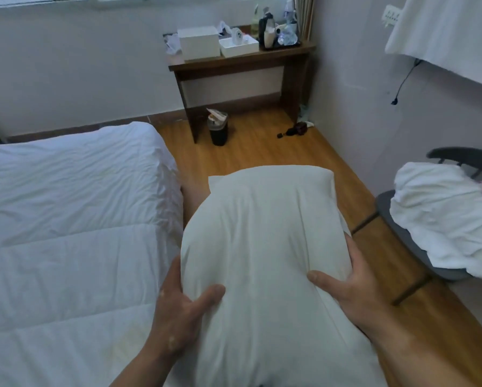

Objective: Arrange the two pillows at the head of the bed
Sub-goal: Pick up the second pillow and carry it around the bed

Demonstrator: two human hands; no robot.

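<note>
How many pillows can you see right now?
1 for certain: the pillow held over the floor beside the bed, left hand and right hand gripping its sides. The second is not identifiable here.

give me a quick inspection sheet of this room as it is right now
surface: bed with white quilt, no pillow seen on it
job's things: one pillow held over the floor beside the bed; second nothing seen
clutter: bin, dark bits on floor, boxes and bottles on desk
grips: left hand and right hand clasp the pillow's sides
cables: black cord hanging on wall
surroundings: chair piled with white laundry
</note>
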